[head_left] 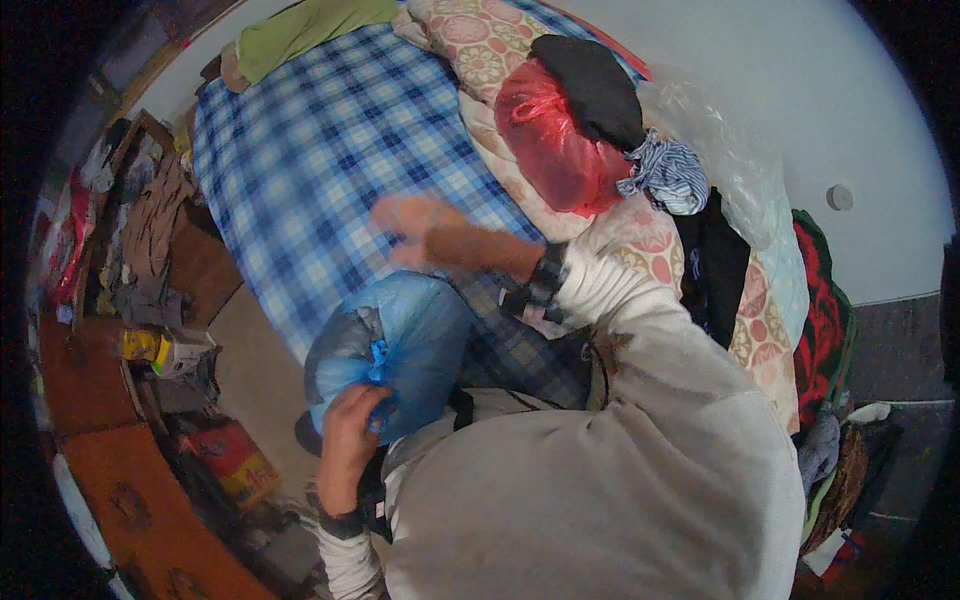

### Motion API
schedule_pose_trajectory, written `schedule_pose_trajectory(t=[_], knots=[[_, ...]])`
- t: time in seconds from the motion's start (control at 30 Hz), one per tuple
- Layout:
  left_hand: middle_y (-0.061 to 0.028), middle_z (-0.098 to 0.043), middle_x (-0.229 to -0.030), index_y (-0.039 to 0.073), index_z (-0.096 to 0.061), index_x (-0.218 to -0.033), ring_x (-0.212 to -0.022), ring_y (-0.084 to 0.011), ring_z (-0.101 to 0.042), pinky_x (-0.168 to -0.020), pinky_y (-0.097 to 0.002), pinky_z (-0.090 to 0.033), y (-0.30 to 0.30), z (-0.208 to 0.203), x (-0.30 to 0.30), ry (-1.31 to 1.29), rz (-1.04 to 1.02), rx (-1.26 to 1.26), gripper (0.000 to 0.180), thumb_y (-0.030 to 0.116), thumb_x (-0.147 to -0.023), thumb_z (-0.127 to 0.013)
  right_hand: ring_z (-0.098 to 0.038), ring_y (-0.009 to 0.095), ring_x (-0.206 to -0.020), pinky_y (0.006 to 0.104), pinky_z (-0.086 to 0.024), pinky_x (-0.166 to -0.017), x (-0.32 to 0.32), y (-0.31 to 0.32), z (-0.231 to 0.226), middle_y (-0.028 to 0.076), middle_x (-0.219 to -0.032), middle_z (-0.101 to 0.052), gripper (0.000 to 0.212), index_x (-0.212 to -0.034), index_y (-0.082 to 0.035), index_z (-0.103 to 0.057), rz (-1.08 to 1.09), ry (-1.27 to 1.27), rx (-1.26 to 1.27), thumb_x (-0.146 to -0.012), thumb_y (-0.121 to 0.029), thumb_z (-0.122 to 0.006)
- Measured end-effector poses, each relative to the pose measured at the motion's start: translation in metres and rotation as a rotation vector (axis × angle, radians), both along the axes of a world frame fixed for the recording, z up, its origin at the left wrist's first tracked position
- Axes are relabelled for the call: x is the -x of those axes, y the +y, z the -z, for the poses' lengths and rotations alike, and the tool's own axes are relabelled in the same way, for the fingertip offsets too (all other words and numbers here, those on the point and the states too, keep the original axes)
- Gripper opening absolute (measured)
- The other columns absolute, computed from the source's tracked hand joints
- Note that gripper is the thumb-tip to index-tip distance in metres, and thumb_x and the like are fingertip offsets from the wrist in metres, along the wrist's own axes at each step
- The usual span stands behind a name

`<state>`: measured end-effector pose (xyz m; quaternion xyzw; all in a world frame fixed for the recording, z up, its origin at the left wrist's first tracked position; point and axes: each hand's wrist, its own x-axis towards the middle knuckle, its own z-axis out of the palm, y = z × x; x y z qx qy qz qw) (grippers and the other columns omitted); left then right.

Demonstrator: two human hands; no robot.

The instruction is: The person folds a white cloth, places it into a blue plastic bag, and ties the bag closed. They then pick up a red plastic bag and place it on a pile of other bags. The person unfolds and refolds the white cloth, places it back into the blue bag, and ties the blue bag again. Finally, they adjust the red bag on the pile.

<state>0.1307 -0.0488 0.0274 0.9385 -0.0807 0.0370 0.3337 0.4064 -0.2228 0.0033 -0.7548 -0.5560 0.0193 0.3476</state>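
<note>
A blue plastic bag (pixel 420 320), stuffed full with something dark, rests at my lap against the bed's edge. Its gathered, knotted neck (pixel 378 358) faces up. My left hand (pixel 350 430) is at the near left side of the bag, its fingers closed on a pinch of the blue plastic just below the knot. Above the bag's far side, over the checked bedsheet (pixel 330 170), my right hand (pixel 425 230) is smeared by motion. Its fingers cannot be made out, and nothing held shows in it.
On a patterned quilt (pixel 645 235) at the far right lie a red filled plastic bag (pixel 560 150), a dark cloth (pixel 590 85) and a striped cloth (pixel 668 175). A green cloth (pixel 310 35) lies at the bed's far end. Cluttered shelves (pixel 150 220) line the left.
</note>
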Motion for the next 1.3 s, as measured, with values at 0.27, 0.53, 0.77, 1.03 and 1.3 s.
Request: schedule_pose_trajectory(t=[0.27, 0.53, 0.77, 1.03, 1.3], knots=[[-0.0134, -0.06, -0.085, 0.001, -0.063, -0.093, -0.079, -0.0295, -0.06, -0.07, -0.0316, -0.046, -0.003, -0.004, 0.013, 0.111, -0.185, 0.17, 0.024, -0.007, -0.07, -0.066, -0.048, 0.04, -0.112, 0.0566, -0.037, -0.089, -0.222, -0.125, -0.056, 0.018, -0.123, -0.048, 0.055, -0.117, -0.01, -0.055, 1.124, -0.531, 0.554, -0.075, -0.044, -0.067], [-0.0129, -0.061, -0.083, 0.001, -0.064, -0.091, -0.076, -0.0296, -0.06, -0.067, -0.0318, -0.047, -0.003, 0.004, 0.016, 0.135, -0.242, 0.205, 0.021, -0.004, -0.072, -0.068, -0.045, 0.034, -0.124, 0.0435, -0.036, -0.101, -0.281, -0.225, -0.035, 0.026, -0.132, -0.046, 0.068, -0.13, -0.01, -0.046, 1.117, 0.129, 0.434, -0.074, -0.042, -0.065], [-0.0127, -0.061, -0.084, 0.002, -0.064, -0.092, -0.076, -0.0289, -0.061, -0.068, -0.031, -0.047, -0.001, 0.007, 0.02, 0.138, -0.257, 0.207, 0.018, -0.002, -0.075, -0.065, -0.061, 0.031, -0.101, 0.0377, -0.046, -0.086, -0.307, -0.298, -0.022, 0.02, -0.112, -0.062, 0.046, -0.111, 0.001, -0.061, 1.19, 0.077, 0.347, -0.079, -0.033, -0.061], [-0.0141, -0.061, -0.084, 0.001, -0.064, -0.092, -0.076, -0.0291, -0.06, -0.068, -0.0317, -0.046, -0.002, 0.006, 0.02, 0.143, -0.23, 0.28, 0.016, -0.001, -0.076, -0.064, -0.062, 0.022, -0.067, 0.0348, -0.05, -0.063, -0.245, -0.334, -0.118, 0.009, -0.083, -0.066, 0.034, -0.101, 0.003, -0.062, 1.083, 0.608, -0.164, -0.086, -0.027, -0.059], [-0.0145, -0.061, -0.084, 0.001, -0.064, -0.092, -0.076, -0.0285, -0.06, -0.067, -0.0314, -0.046, -0.003, 0.005, 0.025, 0.127, -0.219, 0.285, 0.014, 0.001, -0.078, -0.063, -0.064, 0.021, -0.073, 0.0341, -0.054, -0.069, -0.168, -0.266, -0.209, 0.011, -0.092, -0.067, 0.035, -0.105, 0.003, -0.061, 0.809, 0.961, -0.439, -0.087, -0.027, -0.058]])
